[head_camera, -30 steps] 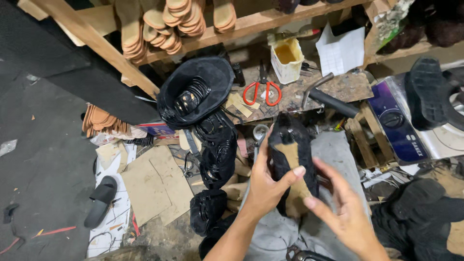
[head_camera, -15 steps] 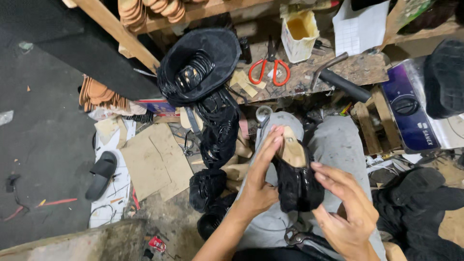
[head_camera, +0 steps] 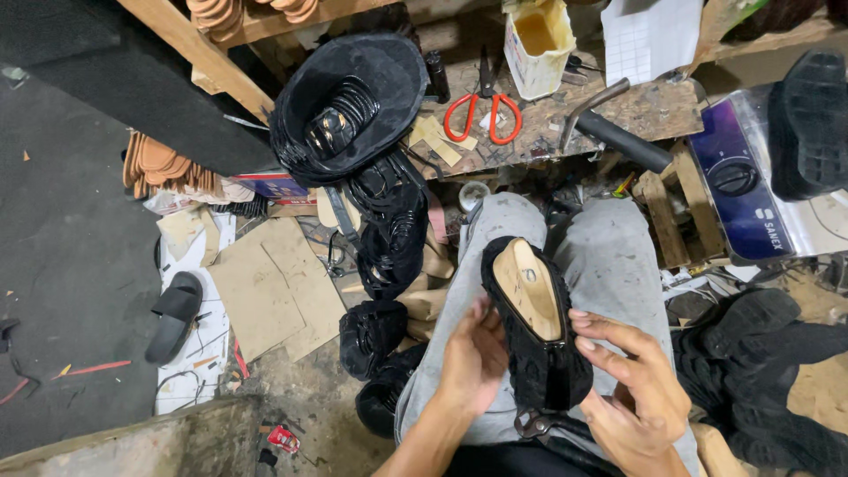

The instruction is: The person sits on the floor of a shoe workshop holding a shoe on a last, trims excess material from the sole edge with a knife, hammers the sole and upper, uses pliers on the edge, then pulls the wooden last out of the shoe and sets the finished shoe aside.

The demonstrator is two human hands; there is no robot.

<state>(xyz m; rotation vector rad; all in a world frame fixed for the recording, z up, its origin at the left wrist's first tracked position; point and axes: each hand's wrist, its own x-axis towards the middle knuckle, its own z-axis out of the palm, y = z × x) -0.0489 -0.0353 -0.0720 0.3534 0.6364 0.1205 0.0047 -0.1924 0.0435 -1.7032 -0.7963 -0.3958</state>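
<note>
A black textured shoe upper stretched over a pale wooden last point(head_camera: 535, 329) rests on my lap, toe pointing away from me. My left hand point(head_camera: 472, 362) grips its left side near the heel. My right hand point(head_camera: 629, 378) holds its right side, fingers curled against the black fabric. Both legs in grey trousers point(head_camera: 609, 256) lie under the shoe. Something metal, perhaps pliers point(head_camera: 535, 424), lies on my lap just below the shoe.
A worn wooden bench point(head_camera: 565, 115) ahead carries red-handled scissors point(head_camera: 481, 110), a hammer point(head_camera: 618, 128) and a yellowed glue tub point(head_camera: 539, 40). A black bowl of uppers point(head_camera: 349, 97) and more black uppers point(head_camera: 389, 238) sit left. Cardboard point(head_camera: 274, 283) and a slipper point(head_camera: 175, 314) lie on the floor.
The shoe has come down from in front of the bench onto my lap and turned so the last's wooden top faces up. Both hands followed it and now clasp its sides.
</note>
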